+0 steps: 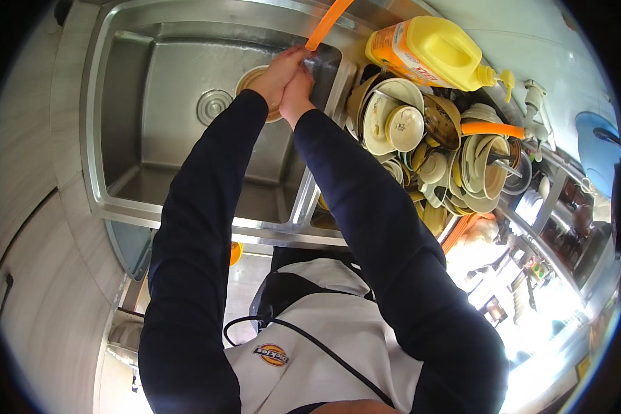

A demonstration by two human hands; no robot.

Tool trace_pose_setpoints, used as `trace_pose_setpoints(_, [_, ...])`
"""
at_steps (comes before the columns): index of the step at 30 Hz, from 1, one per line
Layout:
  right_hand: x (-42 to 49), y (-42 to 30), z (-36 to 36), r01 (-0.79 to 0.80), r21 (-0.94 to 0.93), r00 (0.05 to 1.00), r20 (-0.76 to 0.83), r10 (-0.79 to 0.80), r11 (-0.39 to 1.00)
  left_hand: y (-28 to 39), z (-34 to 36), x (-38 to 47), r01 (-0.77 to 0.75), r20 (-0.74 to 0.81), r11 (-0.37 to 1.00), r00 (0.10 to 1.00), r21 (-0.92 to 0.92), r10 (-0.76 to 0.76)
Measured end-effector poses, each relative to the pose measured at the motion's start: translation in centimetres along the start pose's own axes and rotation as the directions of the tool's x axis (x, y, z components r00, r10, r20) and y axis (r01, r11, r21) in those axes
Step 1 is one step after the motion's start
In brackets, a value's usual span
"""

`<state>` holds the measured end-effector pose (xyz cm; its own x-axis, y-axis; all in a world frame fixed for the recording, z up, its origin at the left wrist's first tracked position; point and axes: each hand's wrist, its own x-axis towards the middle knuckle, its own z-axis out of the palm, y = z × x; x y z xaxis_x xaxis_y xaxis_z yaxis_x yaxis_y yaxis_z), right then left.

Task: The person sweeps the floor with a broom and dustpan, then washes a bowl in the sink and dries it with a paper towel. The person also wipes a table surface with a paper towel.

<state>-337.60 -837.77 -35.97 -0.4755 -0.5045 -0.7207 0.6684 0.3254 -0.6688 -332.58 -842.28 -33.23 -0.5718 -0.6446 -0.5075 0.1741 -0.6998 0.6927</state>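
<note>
My left hand (276,75) and my right hand (298,93) are pressed together at the far right corner of a stainless steel sink basin (186,72). Right at the fingers ends an orange hose (327,25), and the basin surface near it looks wet. Most of the fingers are hidden, so their grip cannot be made out. Below the hands sits a round brownish bowl (245,78), partly covered by them. Beside the bowl, to its left, is the drain strainer (214,106) in the basin floor.
Dirty dishes are heaped right of the basin: bowls (441,121), small plates (407,127) and a cup (433,166). Behind them lies a yellow detergent jug (434,52) with a pump. A wall tap (535,116) carries an orange hose piece (491,129). A blue container (597,150) hangs farther right.
</note>
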Motion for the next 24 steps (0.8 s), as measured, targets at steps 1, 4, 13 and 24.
trace_pose_setpoints(1, [-0.1,0.6,0.0,-0.082,0.115,0.995,0.058,0.076,0.990,0.2,0.2,0.1,0.118,-0.008,0.993,0.993,-0.031,-0.118])
trace_pose_setpoints(4, [0.0,1.5,-0.2,0.036,0.093,0.997,0.068,-0.042,0.995,0.6,0.7,-0.8,0.319,0.061,0.942,0.948,-0.106,-0.314])
trace_pose_setpoints(13, [-1.8,-0.7,0.0,-0.211,0.365,0.957,0.268,0.114,0.907,-1.6,-1.0,0.7,-0.010,0.204,0.920,0.976,0.392,-0.077])
trace_pose_setpoints(24, [-3.5,-3.7,1.8,0.039,0.259,0.992,-0.126,-0.006,0.965,-0.8,-0.2,2.6,-0.413,0.447,-0.236,0.887,0.880,0.117])
